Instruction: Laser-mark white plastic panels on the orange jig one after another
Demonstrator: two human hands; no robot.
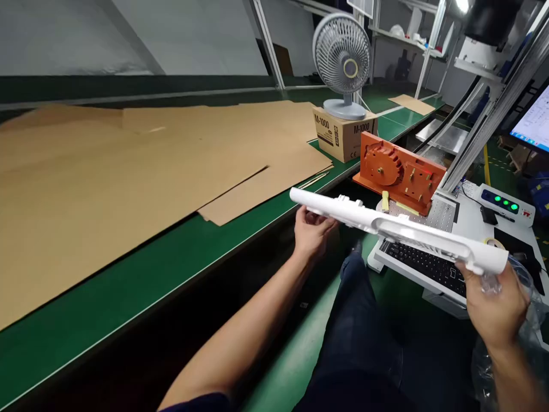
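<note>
a long white moulded plastic part [364, 214] held in both hands, slanting across the view above the dark trousers [360, 326] of the person. the left hand [312, 233] is at the narrower end: its fingers [307, 216] are curled under the part and grasp it from below. the right hand [493, 306] grasps the wider end, its fingers [465, 273] clenched around the underside. a piece of clear plastic film [491, 283] shows just below the part beside the right hand, and a clear plastic bag [529, 320] lies at the lower right. beyond the part, a green counter [107, 297] carries broad cardboard sheets [128, 183] and a cardboard carton [341, 134] printed m-1000, with a grey desk fan [343, 57] standing on top. further right, an orange fixture with a toothed wheel [398, 171] leans on a perforated metal plate [433, 214]. a black keyboard [422, 266] sits below that plate, partly behind the part. a white control box with green lights [501, 203] and a monitor [532, 123] appear at the right edge
</note>
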